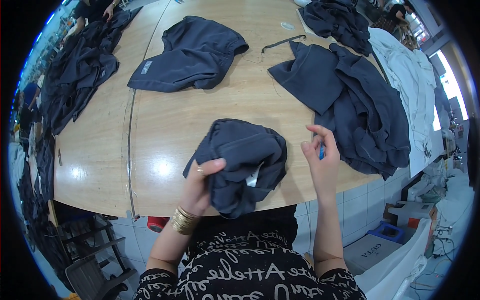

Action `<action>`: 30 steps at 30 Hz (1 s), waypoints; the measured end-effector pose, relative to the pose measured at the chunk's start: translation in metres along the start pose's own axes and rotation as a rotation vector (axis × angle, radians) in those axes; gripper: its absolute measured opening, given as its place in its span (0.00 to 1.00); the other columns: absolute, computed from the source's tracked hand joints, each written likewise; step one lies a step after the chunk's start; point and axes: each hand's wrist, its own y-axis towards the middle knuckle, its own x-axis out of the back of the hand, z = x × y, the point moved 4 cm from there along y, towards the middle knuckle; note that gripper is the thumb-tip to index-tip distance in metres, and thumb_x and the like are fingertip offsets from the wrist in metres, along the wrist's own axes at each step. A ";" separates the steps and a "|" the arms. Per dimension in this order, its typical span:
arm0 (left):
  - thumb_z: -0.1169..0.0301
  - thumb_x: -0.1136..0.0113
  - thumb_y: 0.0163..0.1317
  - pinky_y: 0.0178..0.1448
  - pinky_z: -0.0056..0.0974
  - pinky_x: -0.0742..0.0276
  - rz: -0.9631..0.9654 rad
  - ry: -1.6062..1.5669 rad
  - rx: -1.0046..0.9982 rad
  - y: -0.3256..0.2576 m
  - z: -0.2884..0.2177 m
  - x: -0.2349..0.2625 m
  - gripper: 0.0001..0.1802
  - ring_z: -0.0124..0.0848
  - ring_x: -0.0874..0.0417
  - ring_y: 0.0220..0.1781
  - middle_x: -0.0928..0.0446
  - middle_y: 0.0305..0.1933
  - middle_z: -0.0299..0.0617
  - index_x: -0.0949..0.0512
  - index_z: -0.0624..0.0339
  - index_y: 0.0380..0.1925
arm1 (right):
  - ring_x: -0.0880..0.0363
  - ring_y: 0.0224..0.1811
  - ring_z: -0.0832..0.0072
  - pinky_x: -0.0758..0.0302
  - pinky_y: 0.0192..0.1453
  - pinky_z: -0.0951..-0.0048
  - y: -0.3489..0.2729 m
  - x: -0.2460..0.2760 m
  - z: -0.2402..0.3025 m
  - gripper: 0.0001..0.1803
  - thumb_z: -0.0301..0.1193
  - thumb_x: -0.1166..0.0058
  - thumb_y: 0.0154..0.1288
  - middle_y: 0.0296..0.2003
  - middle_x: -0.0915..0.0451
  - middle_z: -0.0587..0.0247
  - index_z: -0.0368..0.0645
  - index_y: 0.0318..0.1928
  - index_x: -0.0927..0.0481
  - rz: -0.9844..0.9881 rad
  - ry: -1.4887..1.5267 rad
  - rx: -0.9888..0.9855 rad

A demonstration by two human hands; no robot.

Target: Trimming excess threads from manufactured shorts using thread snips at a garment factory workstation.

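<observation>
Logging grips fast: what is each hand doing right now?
Left hand: closed on the bunched dark garment.
Right hand: fingers pinching a small blue object.

top — black, white script print | left wrist — gold bangles (pixel 183 220)

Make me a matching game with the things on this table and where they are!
Things:
1. left hand
2. right hand
3. flat dark shorts
4. white cloth

Places or states:
A. lying spread out alone at the far middle of the wooden table
B. holding a small blue thing in the fingers
C. gripping the bunched dark garment at the near table edge
D. draped over the right end, beside the dark pile

Pairs: 1-C, 2-B, 3-A, 4-D
</observation>
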 end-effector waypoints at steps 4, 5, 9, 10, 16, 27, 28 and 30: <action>0.74 0.39 0.51 0.61 0.38 0.31 -0.146 0.427 0.024 0.004 -0.036 0.071 0.32 0.38 0.26 0.57 0.28 0.54 0.50 0.37 0.67 0.58 | 0.33 0.30 0.87 0.37 0.33 0.84 0.002 0.015 -0.028 0.09 0.28 0.39 0.56 0.28 0.28 0.72 0.38 0.37 0.21 0.148 -0.112 -0.136; 0.73 0.38 0.51 0.60 0.37 0.31 -0.187 0.643 -0.016 0.000 -0.049 0.088 0.32 0.37 0.26 0.57 0.27 0.53 0.50 0.36 0.65 0.58 | 0.33 0.30 0.88 0.38 0.32 0.85 -0.002 0.012 -0.031 0.09 0.28 0.39 0.56 0.27 0.27 0.72 0.38 0.36 0.21 0.153 -0.188 -0.114; 0.72 0.38 0.53 0.60 0.39 0.33 -0.353 1.153 -0.485 -0.013 -0.085 0.078 0.31 0.37 0.30 0.60 0.29 0.56 0.46 0.36 0.55 0.58 | 0.33 0.29 0.88 0.37 0.32 0.84 -0.011 0.007 -0.049 0.09 0.28 0.39 0.56 0.28 0.25 0.72 0.37 0.36 0.20 0.184 -0.072 -0.266; 0.71 0.40 0.55 0.62 0.43 0.36 -0.447 1.346 -0.587 -0.015 -0.092 0.066 0.27 0.38 0.33 0.62 0.31 0.58 0.45 0.33 0.53 0.57 | 0.32 0.30 0.88 0.36 0.33 0.83 -0.013 -0.002 -0.046 0.10 0.28 0.39 0.56 0.28 0.23 0.70 0.36 0.37 0.20 0.219 -0.057 -0.290; 0.62 0.40 0.59 0.59 0.41 0.35 0.030 1.686 -0.726 0.048 -0.065 -0.009 0.21 0.42 0.29 0.58 0.30 0.57 0.50 0.27 0.58 0.51 | 0.29 0.30 0.87 0.32 0.35 0.82 -0.004 -0.071 -0.053 0.11 0.29 0.40 0.58 0.29 0.21 0.67 0.34 0.38 0.21 0.417 0.051 -0.314; 0.64 0.34 0.55 0.46 0.29 0.27 0.343 1.137 0.121 0.046 -0.053 -0.016 0.22 0.25 0.22 0.41 0.21 0.41 0.42 0.26 0.66 0.45 | 0.31 0.29 0.89 0.34 0.37 0.87 0.010 -0.059 -0.011 0.06 0.26 0.43 0.60 0.28 0.24 0.75 0.37 0.38 0.22 0.367 0.473 -0.321; 0.65 0.32 0.52 0.49 0.29 0.27 0.332 1.053 0.096 0.042 -0.049 -0.020 0.26 0.26 0.22 0.43 0.21 0.43 0.44 0.27 0.68 0.49 | 0.31 0.29 0.90 0.34 0.37 0.87 0.009 -0.060 -0.009 0.06 0.25 0.44 0.61 0.28 0.24 0.75 0.38 0.38 0.22 0.357 0.467 -0.329; 0.67 0.32 0.52 0.49 0.29 0.26 0.298 0.931 0.157 0.037 -0.042 -0.021 0.27 0.26 0.22 0.43 0.21 0.43 0.44 0.28 0.69 0.50 | 0.31 0.30 0.89 0.33 0.37 0.86 0.009 -0.059 -0.012 0.06 0.25 0.44 0.60 0.29 0.24 0.74 0.38 0.38 0.23 0.343 0.448 -0.308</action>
